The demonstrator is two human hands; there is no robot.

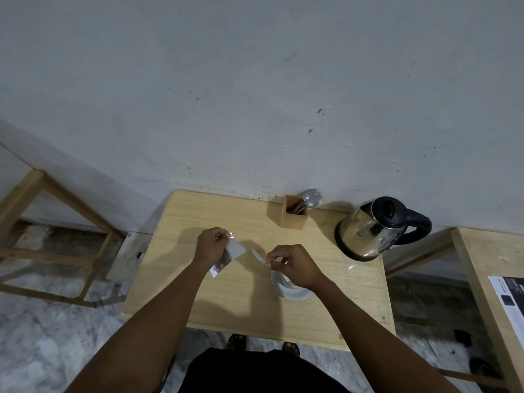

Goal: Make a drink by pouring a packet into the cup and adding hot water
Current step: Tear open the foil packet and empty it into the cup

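Pale wooden tabletop (241,293), set against a scuffed grey-white wall (255,95), carries everything you are working with. Your left hand (211,246) is raised above the tabletop's middle, its fingers (219,236) pinched shut on the upper corner of a small clear plastic packet (231,255), which hangs tilted beneath them. Your right hand (293,266) is just to the right, its fingers (273,260) closed on a thin clear strip (258,257) that stands apart from the packet. Directly below the right hand a round white ceramic cup (292,290) rests on the tabletop, partly hidden by the hand; what it holds cannot be told. At the far right corner stands a stainless-steel electric kettle with a black lid and handle (377,229), lid closed. Beside it, against the wall, a square light-wood holder (293,212) contains metal cutlery (310,198), a spoon and a fork showing above its rim.
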